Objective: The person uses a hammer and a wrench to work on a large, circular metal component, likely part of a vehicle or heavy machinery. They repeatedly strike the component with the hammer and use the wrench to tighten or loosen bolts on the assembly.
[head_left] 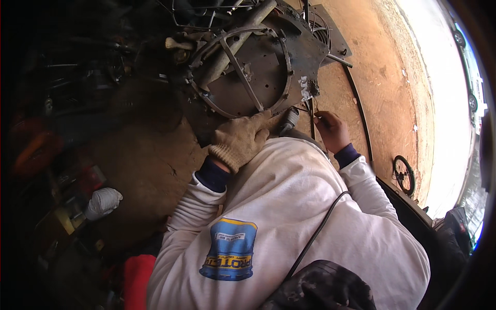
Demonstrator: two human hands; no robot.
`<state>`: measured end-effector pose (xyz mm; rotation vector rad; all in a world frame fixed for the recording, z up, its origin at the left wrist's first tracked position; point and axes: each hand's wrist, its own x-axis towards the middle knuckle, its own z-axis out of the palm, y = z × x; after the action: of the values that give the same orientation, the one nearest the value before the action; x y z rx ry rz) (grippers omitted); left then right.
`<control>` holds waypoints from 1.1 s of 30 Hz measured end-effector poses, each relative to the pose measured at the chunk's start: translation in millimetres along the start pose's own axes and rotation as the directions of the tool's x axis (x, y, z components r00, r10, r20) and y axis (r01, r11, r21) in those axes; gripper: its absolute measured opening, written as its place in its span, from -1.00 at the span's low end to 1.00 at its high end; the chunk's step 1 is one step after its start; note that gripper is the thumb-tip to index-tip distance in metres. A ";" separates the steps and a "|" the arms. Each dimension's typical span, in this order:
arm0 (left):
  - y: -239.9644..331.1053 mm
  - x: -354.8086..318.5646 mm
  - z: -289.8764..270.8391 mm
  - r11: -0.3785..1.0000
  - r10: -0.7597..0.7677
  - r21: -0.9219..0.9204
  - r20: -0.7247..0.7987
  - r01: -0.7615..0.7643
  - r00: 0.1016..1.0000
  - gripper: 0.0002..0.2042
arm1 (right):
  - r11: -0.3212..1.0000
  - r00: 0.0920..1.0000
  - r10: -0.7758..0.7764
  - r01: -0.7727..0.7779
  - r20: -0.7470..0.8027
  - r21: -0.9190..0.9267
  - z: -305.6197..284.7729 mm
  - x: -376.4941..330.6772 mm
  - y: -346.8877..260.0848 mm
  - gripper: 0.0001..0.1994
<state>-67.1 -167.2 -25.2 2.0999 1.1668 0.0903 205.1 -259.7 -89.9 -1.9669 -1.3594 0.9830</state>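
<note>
My left hand (242, 135), in a worn tan knit glove, is closed at the near rim of a round metal frame (285, 57). This frame is a bent-rod hoop with a flat crossbar, lying over a dark metal plate (268, 72). Some of the gloved fingers are hidden. To the right, my bare right hand (333, 130) has its fingers pinched together beside a thin upright rod (312, 119); what they hold is too small to make out. Between the hands, a grey cylindrical piece (291, 119) pokes up beyond my shirt.
A thick pipe (232, 49) lies across the plate, with a wooden-handled brush (178, 44) to its left. Coiled wire (321, 33) sits at the far right. A long dark bar (357, 103) and a small wheel (403, 174) are on the dirt floor. Dark clutter fills the left.
</note>
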 end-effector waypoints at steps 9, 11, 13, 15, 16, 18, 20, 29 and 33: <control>-11.7 -23.3 -11.9 0.980 -0.057 -0.196 -0.160 0.025 0.985 -0.81 | 0.997 0.997 -0.073 0.074 -0.036 0.001 -17.6 23.7 11.2 -0.86; -8.5 -26.3 -19.1 0.980 -0.103 -0.186 -0.181 0.068 0.978 -0.81 | 0.997 0.997 -0.070 0.072 -0.039 0.041 -18.7 26.0 7.9 -0.87; -6.3 -27.0 -24.5 0.974 -0.130 -0.208 -0.214 0.085 0.968 -0.82 | 0.985 0.979 -0.169 0.173 -0.111 0.024 -15.4 28.7 11.2 -0.87; -8.9 -29.6 -28.3 0.964 -0.146 -0.256 -0.257 0.079 0.955 -0.82 | 0.987 0.982 -0.147 0.153 -0.115 0.045 -15.5 29.0 8.9 -0.87; -12.6 -30.8 -29.1 0.970 -0.127 -0.235 -0.270 0.063 0.954 -0.82 | 0.986 0.981 -0.155 0.161 -0.120 0.036 -15.8 29.6 5.7 -0.87; -22.1 -32.9 -31.5 0.981 -0.085 -0.190 -0.295 0.029 0.952 -0.83 | 0.984 0.976 -0.172 0.176 -0.133 0.020 -14.6 30.6 -3.1 -0.87; -25.2 -34.2 -34.8 0.978 -0.105 -0.201 -0.300 0.045 0.948 -0.84 | 0.985 0.979 -0.155 0.163 -0.136 0.050 -13.8 32.2 -5.1 -0.86; -59.1 -30.2 -63.3 0.984 -0.028 -0.166 -0.503 -0.064 0.864 -0.82 | 0.961 0.947 -0.273 0.276 -0.170 -0.006 -5.1 39.7 -35.1 -0.86; -81.7 -22.8 -74.3 0.970 -0.099 -0.239 -0.581 -0.053 0.807 -0.81 | 0.963 0.951 -0.268 0.270 -0.152 -0.010 -3.2 41.0 -46.1 -0.86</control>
<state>-167.2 -116.3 -14.8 1.8783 1.4452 0.8936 191.9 -205.7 -63.0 -1.7502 -1.4827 0.6973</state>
